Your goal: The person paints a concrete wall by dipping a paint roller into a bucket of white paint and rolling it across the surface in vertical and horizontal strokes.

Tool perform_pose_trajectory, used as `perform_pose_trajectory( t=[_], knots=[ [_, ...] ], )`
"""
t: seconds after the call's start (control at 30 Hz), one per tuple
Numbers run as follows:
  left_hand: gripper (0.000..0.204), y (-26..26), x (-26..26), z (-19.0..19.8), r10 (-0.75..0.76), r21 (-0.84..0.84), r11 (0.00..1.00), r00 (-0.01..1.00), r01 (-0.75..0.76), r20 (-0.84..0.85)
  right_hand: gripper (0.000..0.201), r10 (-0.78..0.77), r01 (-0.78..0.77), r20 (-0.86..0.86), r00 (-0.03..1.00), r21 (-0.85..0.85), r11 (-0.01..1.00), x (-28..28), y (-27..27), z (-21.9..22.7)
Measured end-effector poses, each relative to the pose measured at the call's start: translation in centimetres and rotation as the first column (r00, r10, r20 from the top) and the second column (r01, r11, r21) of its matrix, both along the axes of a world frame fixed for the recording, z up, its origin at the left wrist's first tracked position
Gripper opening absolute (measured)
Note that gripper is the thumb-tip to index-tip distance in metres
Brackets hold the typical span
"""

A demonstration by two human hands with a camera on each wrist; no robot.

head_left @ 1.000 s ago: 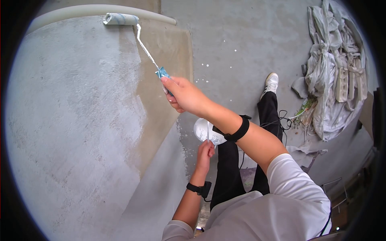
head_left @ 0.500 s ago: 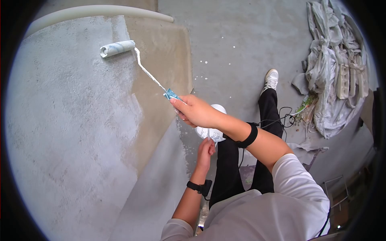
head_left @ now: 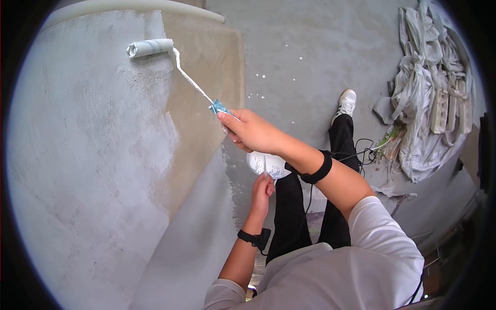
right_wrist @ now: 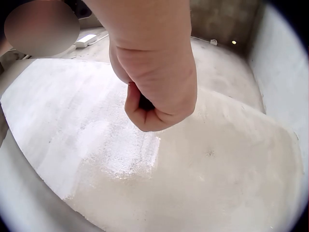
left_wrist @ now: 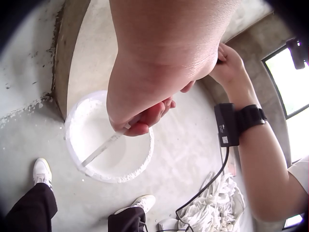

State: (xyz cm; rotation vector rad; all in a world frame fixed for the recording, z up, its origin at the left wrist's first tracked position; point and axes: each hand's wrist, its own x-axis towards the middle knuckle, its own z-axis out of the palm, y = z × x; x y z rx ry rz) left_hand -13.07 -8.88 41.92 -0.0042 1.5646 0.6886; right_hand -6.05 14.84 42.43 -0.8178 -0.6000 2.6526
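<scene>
In the head view my right hand [head_left: 254,132] grips the blue handle [head_left: 219,107] of a paint roller. Its white sleeve [head_left: 150,48] lies against the painted part of a broad wall surface [head_left: 93,144], close to the bare brown strip [head_left: 206,77]. The right wrist view shows that hand's fingers curled, with the roller hidden behind it. Lower down, my left hand [head_left: 261,194] holds the flat white handle [left_wrist: 102,149] of a bucket [left_wrist: 71,126]. White paint [left_wrist: 123,152] shows inside the bucket, and its rim is coated with it.
A pale pipe [head_left: 139,6] runs along the wall's far edge. White sheeting [head_left: 416,82] lies heaped on the floor at right, with a black cable [head_left: 369,151] near my leg. Paint drops [head_left: 263,76] dot the grey floor. My shoe [head_left: 347,102] stands ahead.
The roller first came down the wall toward me, then went a little back up. My right hand moved with it. My left hand stays at the bucket handle.
</scene>
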Motion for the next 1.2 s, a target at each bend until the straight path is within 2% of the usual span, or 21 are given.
perform_pose_trajectory(
  t=[0.2,0.27,0.4,0.53,0.9,1.03,1.13,1.2],
  knots=[
    [0.024,-0.4,0.5,-0.7,0.072,0.031,0.997,0.997,-0.072,0.005,0.042,0.015,-0.02,0.071,0.997,0.066,0.998,0.3,4.2,0.1],
    [0.024,-0.5,0.5,-0.7,0.075,0.035,0.997,0.997,-0.075,0.013,0.042,-0.04,0.037,0.064,0.997,0.05,0.998,0.1,4.9,0.4],
    [0.024,-0.5,0.8,-0.5,0.077,0.036,0.996,0.997,-0.078,0.026,0.043,-0.06,0.056,0.071,0.996,0.062,0.997,-0.4,5.7,0.1],
    [0.024,-0.6,0.9,-0.3,0.09,0.034,0.995,0.995,-0.091,0.04,0.043,-0.055,0.051,0.076,0.996,0.051,0.997,-0.6,4.6,0.2],
    [0.024,0.0,1.0,0.2,0.058,0.025,0.998,0.997,-0.059,0.049,0.039,0.093,-0.093,0.001,0.996,0.044,0.995,0.6,-2.4,0.4],
    [0.025,-0.1,0.7,0.0,0.054,0.013,0.998,0.998,-0.055,0.021,0.038,0.092,-0.093,0.014,0.996,0.056,0.994,1.8,-2.7,0.5],
    [0.025,0.1,0.4,0.2,0.08,0.021,0.996,0.996,-0.081,0.044,0.037,0.055,-0.055,0.006,0.998,0.072,0.996,2.5,-1.7,0.6],
    [0.024,0.2,0.3,0.4,0.086,0.017,0.996,0.995,-0.087,0.042,0.036,-0.089,0.085,0.033,0.995,0.111,0.99,2.0,-1.2,1.0]
  ],
)
